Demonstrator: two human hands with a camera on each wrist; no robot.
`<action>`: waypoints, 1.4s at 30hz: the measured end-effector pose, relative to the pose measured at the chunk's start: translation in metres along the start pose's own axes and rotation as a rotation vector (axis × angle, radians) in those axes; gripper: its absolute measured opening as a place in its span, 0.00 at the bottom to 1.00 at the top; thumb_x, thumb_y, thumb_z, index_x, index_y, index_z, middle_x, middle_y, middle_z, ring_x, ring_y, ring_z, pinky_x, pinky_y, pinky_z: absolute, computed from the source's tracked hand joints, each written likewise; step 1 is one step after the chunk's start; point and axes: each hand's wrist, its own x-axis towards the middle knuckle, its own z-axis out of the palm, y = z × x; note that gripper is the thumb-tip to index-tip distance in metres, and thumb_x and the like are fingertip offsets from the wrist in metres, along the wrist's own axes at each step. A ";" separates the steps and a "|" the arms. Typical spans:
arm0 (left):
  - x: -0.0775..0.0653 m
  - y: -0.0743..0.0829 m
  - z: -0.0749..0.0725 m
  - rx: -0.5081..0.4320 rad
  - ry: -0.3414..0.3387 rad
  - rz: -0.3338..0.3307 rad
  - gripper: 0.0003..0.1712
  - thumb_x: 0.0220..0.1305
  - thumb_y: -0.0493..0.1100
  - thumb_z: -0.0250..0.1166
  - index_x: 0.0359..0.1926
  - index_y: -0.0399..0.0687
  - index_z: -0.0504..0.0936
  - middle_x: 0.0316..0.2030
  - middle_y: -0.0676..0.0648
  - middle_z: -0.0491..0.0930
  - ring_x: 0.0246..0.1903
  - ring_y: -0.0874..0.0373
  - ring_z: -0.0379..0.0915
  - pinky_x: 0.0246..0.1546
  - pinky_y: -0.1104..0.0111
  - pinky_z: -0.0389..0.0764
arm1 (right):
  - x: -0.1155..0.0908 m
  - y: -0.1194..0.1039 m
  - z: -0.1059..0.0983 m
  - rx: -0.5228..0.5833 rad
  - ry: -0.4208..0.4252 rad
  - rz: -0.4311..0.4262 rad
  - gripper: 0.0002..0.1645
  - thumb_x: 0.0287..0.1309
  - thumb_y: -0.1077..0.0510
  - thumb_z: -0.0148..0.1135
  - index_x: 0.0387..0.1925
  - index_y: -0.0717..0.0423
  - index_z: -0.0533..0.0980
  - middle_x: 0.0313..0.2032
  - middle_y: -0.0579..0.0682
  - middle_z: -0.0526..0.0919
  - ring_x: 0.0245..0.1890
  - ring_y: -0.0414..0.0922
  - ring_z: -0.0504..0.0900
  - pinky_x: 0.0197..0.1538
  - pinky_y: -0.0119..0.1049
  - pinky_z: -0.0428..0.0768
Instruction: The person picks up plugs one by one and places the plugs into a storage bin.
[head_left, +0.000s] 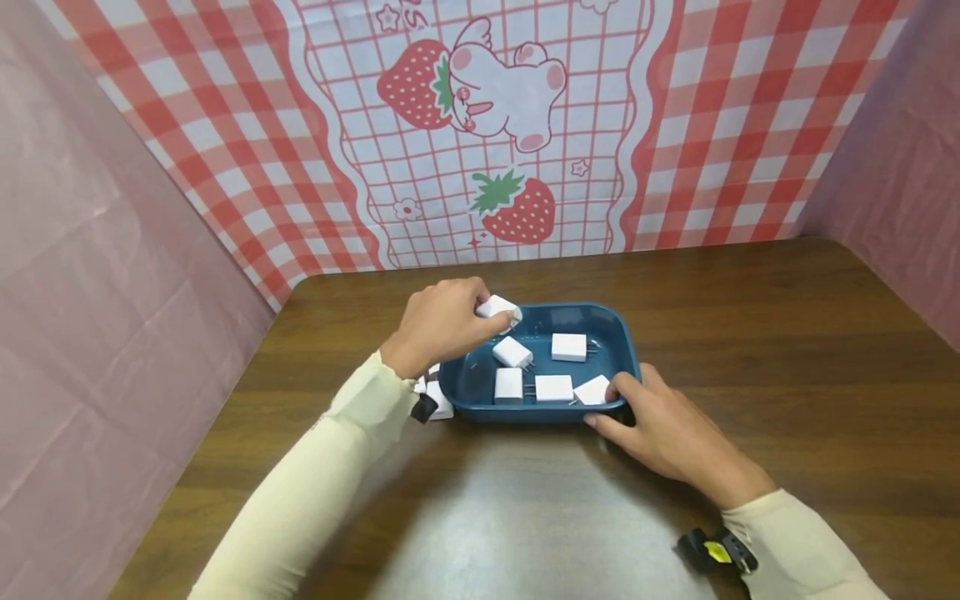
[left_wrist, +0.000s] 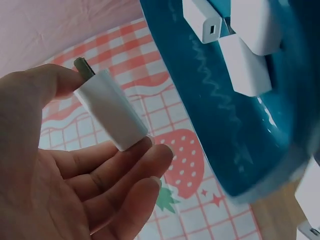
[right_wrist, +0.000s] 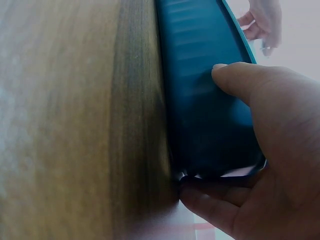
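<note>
My left hand (head_left: 442,323) pinches a white charger plug (left_wrist: 112,110) between thumb and fingertips, over the far left rim of a blue rectangular tray (head_left: 540,413). The thumb lies at the plug's metal prong end in the left wrist view. Several more white charger plugs (head_left: 569,347) lie inside the tray, some with their prongs showing. At the near right corner, my right hand (head_left: 667,429) grips the tray, thumb on its outer wall and fingers over the rim. The fingers partly cover one plug (head_left: 592,390) in that corner.
More white plugs (head_left: 440,402) lie on the wooden table (head_left: 787,350) against the tray's left side, partly hidden by the left wrist. A red checked cloth (head_left: 720,125) with strawberry prints hangs behind the table. Pink cloth (head_left: 97,250) hangs at both sides.
</note>
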 end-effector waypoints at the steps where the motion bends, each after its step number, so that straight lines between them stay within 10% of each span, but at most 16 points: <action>1: 0.002 0.002 0.001 0.004 -0.018 -0.004 0.26 0.61 0.67 0.63 0.43 0.51 0.83 0.29 0.56 0.80 0.26 0.59 0.74 0.25 0.65 0.75 | 0.000 0.000 0.000 0.000 -0.002 0.000 0.27 0.59 0.33 0.66 0.45 0.49 0.76 0.44 0.58 0.71 0.35 0.50 0.75 0.32 0.41 0.72; 18: 0.029 0.023 0.017 0.143 -0.265 0.002 0.23 0.64 0.65 0.63 0.35 0.52 0.87 0.21 0.53 0.80 0.25 0.58 0.76 0.26 0.65 0.74 | 0.001 -0.002 0.005 -0.010 0.039 -0.042 0.23 0.58 0.37 0.68 0.42 0.48 0.75 0.43 0.56 0.72 0.32 0.48 0.75 0.32 0.41 0.72; 30: 0.024 0.026 0.014 0.150 -0.199 0.026 0.26 0.69 0.62 0.58 0.60 0.54 0.82 0.52 0.52 0.84 0.44 0.58 0.79 0.42 0.60 0.79 | 0.001 -0.003 0.007 -0.005 0.045 -0.051 0.23 0.58 0.38 0.69 0.42 0.48 0.75 0.44 0.57 0.72 0.31 0.48 0.74 0.30 0.40 0.71; 42: 0.012 -0.001 -0.007 0.150 -0.104 0.019 0.23 0.69 0.60 0.58 0.55 0.54 0.84 0.47 0.54 0.85 0.41 0.60 0.80 0.36 0.61 0.79 | -0.001 0.001 0.003 -0.012 0.038 -0.023 0.25 0.58 0.35 0.67 0.43 0.49 0.75 0.43 0.57 0.72 0.34 0.50 0.75 0.33 0.43 0.73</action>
